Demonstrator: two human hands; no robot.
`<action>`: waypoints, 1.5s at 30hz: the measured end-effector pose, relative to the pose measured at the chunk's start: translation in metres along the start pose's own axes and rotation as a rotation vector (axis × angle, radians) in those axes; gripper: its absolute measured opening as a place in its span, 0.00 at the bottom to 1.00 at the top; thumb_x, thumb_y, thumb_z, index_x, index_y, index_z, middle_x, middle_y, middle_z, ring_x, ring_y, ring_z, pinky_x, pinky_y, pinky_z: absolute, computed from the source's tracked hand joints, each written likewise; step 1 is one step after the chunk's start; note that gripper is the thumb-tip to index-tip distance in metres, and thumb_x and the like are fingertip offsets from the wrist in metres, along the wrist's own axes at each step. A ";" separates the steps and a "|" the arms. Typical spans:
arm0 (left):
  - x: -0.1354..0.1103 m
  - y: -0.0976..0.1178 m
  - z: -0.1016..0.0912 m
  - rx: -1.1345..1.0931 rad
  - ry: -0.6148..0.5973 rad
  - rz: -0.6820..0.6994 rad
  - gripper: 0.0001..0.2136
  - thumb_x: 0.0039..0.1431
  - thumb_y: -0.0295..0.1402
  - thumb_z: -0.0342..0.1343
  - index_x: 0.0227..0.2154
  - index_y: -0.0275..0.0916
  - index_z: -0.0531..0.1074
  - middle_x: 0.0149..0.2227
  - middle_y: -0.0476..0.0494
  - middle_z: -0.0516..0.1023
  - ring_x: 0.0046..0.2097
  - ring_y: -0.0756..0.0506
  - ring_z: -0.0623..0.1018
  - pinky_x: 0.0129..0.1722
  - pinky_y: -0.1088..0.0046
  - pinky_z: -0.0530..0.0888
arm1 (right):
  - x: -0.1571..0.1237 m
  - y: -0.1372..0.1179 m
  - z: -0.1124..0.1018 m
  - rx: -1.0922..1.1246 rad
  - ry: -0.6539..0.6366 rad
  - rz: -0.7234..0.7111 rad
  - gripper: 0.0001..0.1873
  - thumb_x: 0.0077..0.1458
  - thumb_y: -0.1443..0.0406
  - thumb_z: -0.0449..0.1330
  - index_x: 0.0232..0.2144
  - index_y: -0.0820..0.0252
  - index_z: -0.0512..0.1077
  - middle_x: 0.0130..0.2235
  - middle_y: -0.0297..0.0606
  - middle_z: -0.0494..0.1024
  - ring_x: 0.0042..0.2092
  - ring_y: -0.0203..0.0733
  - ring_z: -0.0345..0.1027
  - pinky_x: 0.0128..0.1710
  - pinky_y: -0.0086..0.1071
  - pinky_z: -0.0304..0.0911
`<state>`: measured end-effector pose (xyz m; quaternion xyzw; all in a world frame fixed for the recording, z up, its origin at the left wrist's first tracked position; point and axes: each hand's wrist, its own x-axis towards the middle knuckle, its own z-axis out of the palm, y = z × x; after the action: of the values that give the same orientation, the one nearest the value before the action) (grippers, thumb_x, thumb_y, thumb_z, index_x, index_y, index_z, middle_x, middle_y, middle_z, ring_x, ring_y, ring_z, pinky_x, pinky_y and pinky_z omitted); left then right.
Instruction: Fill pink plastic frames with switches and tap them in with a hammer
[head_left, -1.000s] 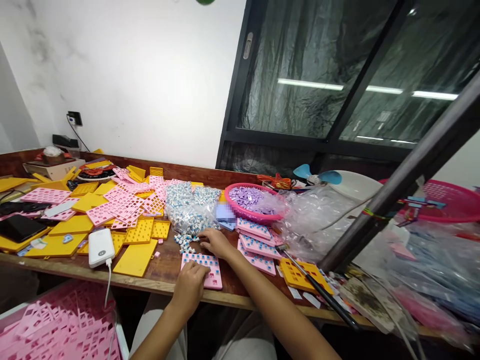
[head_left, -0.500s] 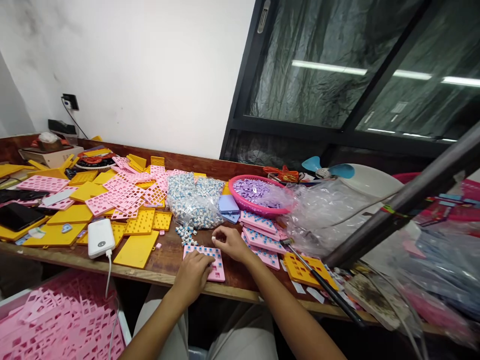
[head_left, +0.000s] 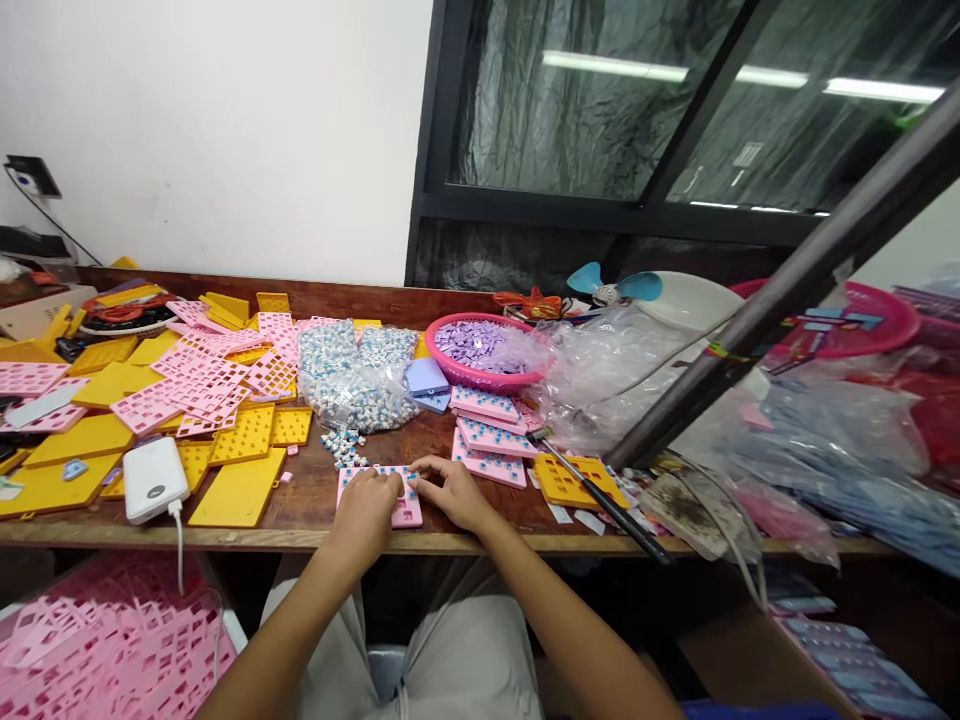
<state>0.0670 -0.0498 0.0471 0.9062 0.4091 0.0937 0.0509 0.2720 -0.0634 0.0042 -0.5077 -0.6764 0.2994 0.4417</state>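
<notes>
A pink board [head_left: 409, 516] with square recesses lies near the table's front edge, several of its recesses filled with small blue-and-white pieces. Over its left part rests my left hand [head_left: 370, 507], fingers curled and pressed onto the board. My right hand [head_left: 456, 494] reaches in from the right, its thumb and fingertips brought together at the board's upper right. Whatever lies between those fingertips is hidden. Just behind the board is a loose heap of blue-and-white pieces [head_left: 343, 446], in front of a clear bag [head_left: 356, 385] full of the same pieces.
Filled pink boards [head_left: 491, 437] are stacked to the right, near a hammer [head_left: 600, 495] on a yellow board. Behind stands a pink basket [head_left: 480, 378] of purple pieces. Yellow boards [head_left: 236, 490], pink grids and a white power bank [head_left: 155, 480] cover the left. A metal pole [head_left: 757, 290] slants across the right.
My right hand has moved from beside the board, where it pinched a small white piece, onto the board's upper right. My left hand stays on the board. The view has shifted right.
</notes>
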 end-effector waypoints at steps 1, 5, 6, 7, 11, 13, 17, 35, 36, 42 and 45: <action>0.001 -0.001 -0.001 -0.031 -0.003 -0.015 0.08 0.63 0.23 0.53 0.39 0.39 0.75 0.39 0.38 0.80 0.45 0.39 0.77 0.43 0.66 0.68 | -0.001 -0.002 -0.001 -0.013 0.001 -0.028 0.12 0.58 0.58 0.66 0.41 0.57 0.80 0.37 0.37 0.80 0.39 0.42 0.72 0.42 0.34 0.66; -0.004 -0.008 0.002 -0.167 0.067 -0.060 0.04 0.60 0.26 0.59 0.35 0.41 0.76 0.38 0.42 0.80 0.44 0.41 0.77 0.42 0.68 0.69 | -0.006 -0.008 -0.003 -0.073 -0.013 -0.120 0.12 0.57 0.58 0.67 0.41 0.56 0.81 0.40 0.39 0.81 0.42 0.43 0.73 0.44 0.35 0.66; -0.007 -0.008 0.006 -0.160 0.115 -0.061 0.03 0.61 0.27 0.59 0.34 0.42 0.76 0.37 0.42 0.80 0.43 0.40 0.77 0.42 0.67 0.69 | -0.007 -0.009 -0.002 -0.073 -0.019 -0.114 0.11 0.57 0.59 0.67 0.41 0.56 0.81 0.40 0.39 0.81 0.41 0.43 0.73 0.44 0.35 0.66; -0.012 -0.007 0.011 -0.134 0.170 -0.051 0.04 0.62 0.27 0.58 0.34 0.42 0.76 0.35 0.42 0.80 0.43 0.40 0.76 0.43 0.65 0.70 | -0.008 -0.010 -0.002 -0.074 -0.025 -0.106 0.11 0.57 0.59 0.67 0.41 0.56 0.81 0.39 0.39 0.82 0.41 0.43 0.74 0.43 0.35 0.66; -0.036 0.004 0.037 -0.024 0.338 0.068 0.10 0.69 0.29 0.49 0.43 0.41 0.77 0.39 0.39 0.80 0.46 0.37 0.76 0.53 0.56 0.68 | -0.011 -0.014 0.001 -0.147 -0.032 -0.120 0.09 0.57 0.60 0.67 0.39 0.55 0.81 0.37 0.38 0.82 0.39 0.43 0.73 0.41 0.35 0.67; -0.048 0.010 0.049 -0.027 0.380 0.108 0.13 0.69 0.31 0.50 0.53 0.41 0.73 0.49 0.38 0.80 0.53 0.36 0.74 0.60 0.52 0.64 | -0.011 -0.015 0.003 -0.191 -0.045 -0.168 0.08 0.59 0.58 0.67 0.37 0.54 0.81 0.38 0.39 0.82 0.41 0.44 0.73 0.44 0.36 0.66; -0.061 0.019 0.056 -0.080 0.399 0.073 0.19 0.69 0.31 0.49 0.62 0.41 0.66 0.59 0.38 0.75 0.60 0.35 0.71 0.65 0.49 0.58 | -0.010 -0.014 0.007 -0.195 -0.066 -0.234 0.08 0.62 0.58 0.65 0.35 0.54 0.81 0.38 0.39 0.82 0.43 0.44 0.73 0.46 0.38 0.65; -0.003 -0.118 -0.004 -0.335 0.185 -0.075 0.09 0.64 0.33 0.54 0.38 0.44 0.80 0.41 0.43 0.81 0.43 0.42 0.79 0.45 0.68 0.72 | -0.013 -0.021 0.007 -0.338 -0.104 -0.321 0.06 0.65 0.63 0.61 0.34 0.55 0.76 0.37 0.38 0.81 0.42 0.45 0.70 0.45 0.40 0.63; -0.002 -0.118 -0.003 -0.346 0.174 -0.051 0.09 0.63 0.32 0.54 0.39 0.44 0.80 0.42 0.44 0.81 0.44 0.42 0.79 0.46 0.68 0.72 | -0.012 -0.021 0.007 -0.361 -0.107 -0.332 0.06 0.65 0.63 0.61 0.35 0.55 0.76 0.37 0.39 0.80 0.43 0.45 0.70 0.46 0.41 0.63; 0.001 -0.120 0.013 -0.369 0.225 -0.087 0.09 0.61 0.32 0.55 0.40 0.43 0.79 0.43 0.42 0.81 0.45 0.41 0.79 0.47 0.67 0.73 | -0.016 -0.021 0.009 -0.532 -0.125 -0.392 0.08 0.67 0.63 0.58 0.37 0.55 0.77 0.41 0.42 0.80 0.46 0.47 0.69 0.47 0.42 0.62; 0.001 -0.123 0.016 -0.341 0.250 -0.138 0.07 0.62 0.33 0.56 0.38 0.41 0.78 0.42 0.41 0.82 0.44 0.41 0.79 0.45 0.67 0.72 | -0.027 -0.026 0.010 -0.618 -0.159 -0.426 0.10 0.68 0.65 0.55 0.45 0.55 0.77 0.45 0.44 0.80 0.49 0.49 0.68 0.49 0.44 0.62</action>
<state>-0.0192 0.0323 0.0109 0.8358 0.4513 0.2695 0.1588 0.2543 -0.0970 0.0138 -0.4402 -0.8572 0.0214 0.2665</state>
